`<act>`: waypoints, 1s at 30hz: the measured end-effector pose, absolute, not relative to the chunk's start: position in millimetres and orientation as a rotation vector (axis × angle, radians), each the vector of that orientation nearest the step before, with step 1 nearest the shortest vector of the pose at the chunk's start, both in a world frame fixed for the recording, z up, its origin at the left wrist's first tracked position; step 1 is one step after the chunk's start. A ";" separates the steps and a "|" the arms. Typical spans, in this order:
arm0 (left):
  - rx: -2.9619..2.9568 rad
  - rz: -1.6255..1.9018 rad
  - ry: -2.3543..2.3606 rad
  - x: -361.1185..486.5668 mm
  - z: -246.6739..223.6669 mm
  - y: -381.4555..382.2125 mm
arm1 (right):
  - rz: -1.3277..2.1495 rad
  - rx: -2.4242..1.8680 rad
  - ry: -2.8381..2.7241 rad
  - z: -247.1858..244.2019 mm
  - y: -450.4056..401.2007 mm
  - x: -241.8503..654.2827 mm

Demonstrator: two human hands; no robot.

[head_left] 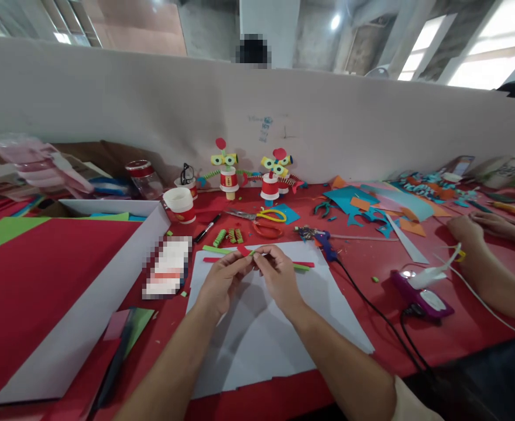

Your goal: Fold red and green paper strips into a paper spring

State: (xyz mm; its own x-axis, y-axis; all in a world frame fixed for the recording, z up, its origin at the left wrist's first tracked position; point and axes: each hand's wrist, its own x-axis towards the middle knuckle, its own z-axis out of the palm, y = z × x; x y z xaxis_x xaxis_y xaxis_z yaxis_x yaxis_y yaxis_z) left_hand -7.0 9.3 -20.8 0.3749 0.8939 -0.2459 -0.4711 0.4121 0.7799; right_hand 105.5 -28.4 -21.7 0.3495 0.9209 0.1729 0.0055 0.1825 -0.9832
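My left hand (222, 278) and my right hand (279, 278) meet above white paper sheets (279, 345). Their fingertips pinch a small red and green folded paper piece (243, 250), partly hidden by the fingers. A red paper strip (305, 265) and a green paper strip (213, 249) extend to either side of my hands; whether they join the pinched piece I cannot tell. Just beyond lie several accordion-folded green and red paper springs (235, 235). Two paper-cup robot figures (229, 178) with yellow eyes stand upright against the back partition.
Scissors (268, 230), a black pen (207, 228) and a blue glue gun (326, 244) lie beyond the sheets. A purple power strip (422, 295) and another person's arm (486, 263) are at right. Left are a phone (167, 268), paper cups (179, 206) and a white box (108, 310).
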 end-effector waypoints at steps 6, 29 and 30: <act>0.482 1.033 0.702 -3.0 -16.0 8.7 | 0.797 -1.173 -1.085 -25.1 -26.9 107.2; 0.697 1.167 0.694 3.8 -16.4 -4.9 | 0.993 -1.185 -0.971 -16.3 -25.7 113.4; 0.706 1.165 0.695 3.7 -16.7 -4.8 | 1.001 -1.177 -0.962 -16.2 -25.6 113.5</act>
State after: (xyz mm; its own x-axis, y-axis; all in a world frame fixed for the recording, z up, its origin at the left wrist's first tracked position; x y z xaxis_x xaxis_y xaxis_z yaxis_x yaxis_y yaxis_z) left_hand 3.7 -4.8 -16.7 0.2459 0.9623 -0.1165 -0.5601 0.2391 0.7931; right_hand 113.5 -25.6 -16.2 0.2748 0.9590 0.0690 -0.1070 0.1018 -0.9890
